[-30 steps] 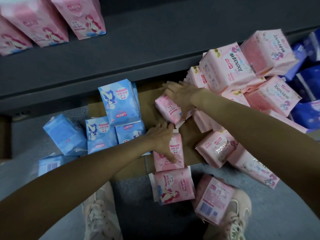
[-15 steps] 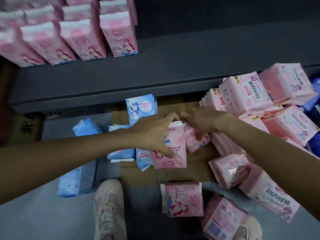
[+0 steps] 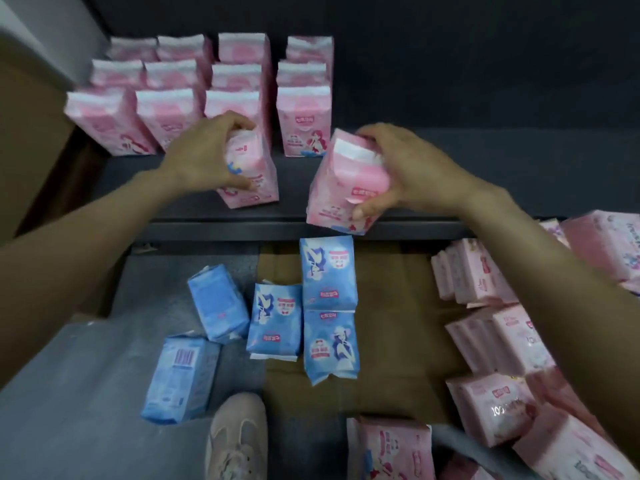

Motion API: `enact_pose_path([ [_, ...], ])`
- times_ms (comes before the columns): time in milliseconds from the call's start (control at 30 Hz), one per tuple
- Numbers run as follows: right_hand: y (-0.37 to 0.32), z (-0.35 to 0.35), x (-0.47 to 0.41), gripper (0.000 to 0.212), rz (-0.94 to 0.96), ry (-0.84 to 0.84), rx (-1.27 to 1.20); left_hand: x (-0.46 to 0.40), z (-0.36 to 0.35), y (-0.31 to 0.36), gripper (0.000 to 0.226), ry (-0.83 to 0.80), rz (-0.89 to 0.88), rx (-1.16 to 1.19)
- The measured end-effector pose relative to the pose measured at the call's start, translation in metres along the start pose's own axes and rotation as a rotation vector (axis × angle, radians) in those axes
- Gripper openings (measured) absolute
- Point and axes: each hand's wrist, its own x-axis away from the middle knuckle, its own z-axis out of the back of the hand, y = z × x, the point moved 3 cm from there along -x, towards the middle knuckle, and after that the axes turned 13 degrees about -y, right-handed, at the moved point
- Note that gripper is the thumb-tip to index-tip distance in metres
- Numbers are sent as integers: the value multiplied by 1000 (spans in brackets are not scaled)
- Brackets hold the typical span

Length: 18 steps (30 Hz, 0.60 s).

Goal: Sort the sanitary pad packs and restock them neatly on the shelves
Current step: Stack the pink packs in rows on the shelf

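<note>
Gripping pink pack [image 3: 252,174] on shelf [image 3: 485,174]: left hand [image 3: 204,157]; right hand [image 3: 408,171] clutching second pink pack [image 3: 343,188].

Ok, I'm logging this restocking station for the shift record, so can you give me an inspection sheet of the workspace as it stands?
Surface: dark shelf, left part stocked, right part bare.
Job's things: upright pink packs in rows; one pink pack in the left hand, another in the right hand.
Clutter: blue packs lying on floor and cardboard; pink pile at right.
Fingers: both hands grip packs.
Cables: nothing seen.
Surroundings: grey floor, a shoe.
</note>
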Motion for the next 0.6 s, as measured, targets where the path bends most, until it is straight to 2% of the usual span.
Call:
enact_pose_path([
  [100, -4, 3, -55, 108, -4, 93, -43, -25, -3, -18, 89, 17, -11, -62],
  [233, -6, -6, -107, 104, -34, 76, 132, -40, -3, -29, 86, 46, -52, -160],
  [333, 3, -17, -120, 97, -24, 54, 177, -38, -8, -38, 84, 105, -105, -142],
  [600, -5, -19, -132, 79, 47, 203, 205, -35, -11, -42, 80, 164, -104, -115],
])
